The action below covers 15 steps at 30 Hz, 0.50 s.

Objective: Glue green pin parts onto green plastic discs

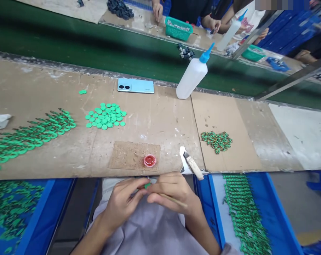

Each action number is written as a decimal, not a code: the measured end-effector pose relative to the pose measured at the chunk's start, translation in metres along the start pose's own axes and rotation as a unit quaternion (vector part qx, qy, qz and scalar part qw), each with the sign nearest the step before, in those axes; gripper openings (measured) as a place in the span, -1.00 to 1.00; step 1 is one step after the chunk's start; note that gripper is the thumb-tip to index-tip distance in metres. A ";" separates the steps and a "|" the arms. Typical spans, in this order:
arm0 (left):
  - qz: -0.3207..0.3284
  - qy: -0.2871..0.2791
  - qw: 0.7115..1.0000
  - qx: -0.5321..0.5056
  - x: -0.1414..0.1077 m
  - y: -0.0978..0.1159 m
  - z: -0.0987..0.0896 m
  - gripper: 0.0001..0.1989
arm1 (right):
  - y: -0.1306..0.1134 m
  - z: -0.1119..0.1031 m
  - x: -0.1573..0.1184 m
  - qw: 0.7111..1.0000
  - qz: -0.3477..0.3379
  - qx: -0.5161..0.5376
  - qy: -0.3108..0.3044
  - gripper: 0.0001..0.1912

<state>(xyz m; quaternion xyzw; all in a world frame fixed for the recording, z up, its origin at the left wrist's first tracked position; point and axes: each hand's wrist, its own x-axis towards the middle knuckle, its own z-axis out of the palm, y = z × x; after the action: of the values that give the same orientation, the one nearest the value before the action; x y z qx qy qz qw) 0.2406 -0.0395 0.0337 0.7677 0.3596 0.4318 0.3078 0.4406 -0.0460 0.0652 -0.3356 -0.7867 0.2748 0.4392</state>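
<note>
My left hand [121,202] and my right hand [173,193] meet over my lap, just below the table's front edge. Between their fingertips sits a small green piece [147,185], pinched by the left hand. The right hand grips a thin wooden stick [173,200] that points at the piece. On the table just above stand a small red cup [149,160] on a cork pad [131,156], and a brush with a pale handle [193,165]. A heap of green discs [105,115] lies farther back.
Rows of green parts [30,136] cover the table's left. A small pile of painted green pieces [217,141], a phone [135,85] and a white squeeze bottle [191,76] lie beyond. Blue trays [47,212] [285,226] of green parts flank my lap. Other people's hands [157,10] work across the green belt.
</note>
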 end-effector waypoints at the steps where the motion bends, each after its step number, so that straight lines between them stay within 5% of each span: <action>1: -0.001 -0.004 1.000 -0.005 0.001 0.001 0.001 -0.90 | 0.000 0.000 -0.001 0.999 0.000 0.028 0.030 -0.74; 3: -0.011 -0.009 1.000 -0.011 0.002 0.004 0.002 -0.92 | 0.000 -0.003 -0.005 0.987 0.017 0.074 0.145 -0.76; 6: -0.020 -0.001 1.000 -0.024 0.001 0.004 0.002 -0.93 | 0.008 -0.022 -0.012 0.928 0.054 0.033 0.367 -0.76; 8: -0.015 0.003 1.000 -0.027 0.000 0.001 0.001 -0.92 | 0.022 -0.046 -0.017 0.897 0.098 -0.049 0.429 -0.73; 10: -0.006 0.002 1.000 -0.023 -0.001 -0.002 -0.001 -0.90 | 0.040 -0.073 -0.024 0.880 0.168 -0.163 0.414 -0.73; 12: 0.002 0.001 1.000 -0.016 -0.001 -0.003 -0.004 -0.89 | 0.059 -0.097 -0.031 0.855 0.253 -0.342 0.298 -0.71; 15: 0.014 0.004 1.000 -0.009 0.001 -0.004 -0.006 -0.89 | 0.082 -0.117 -0.037 0.843 0.285 -0.399 0.221 -0.71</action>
<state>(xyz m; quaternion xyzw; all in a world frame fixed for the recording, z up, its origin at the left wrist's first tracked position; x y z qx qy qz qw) 0.2346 -0.0360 0.0336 0.7684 0.3458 0.4423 0.3073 0.5814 -0.0074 0.0408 -0.7434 -0.5800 -0.0312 0.3316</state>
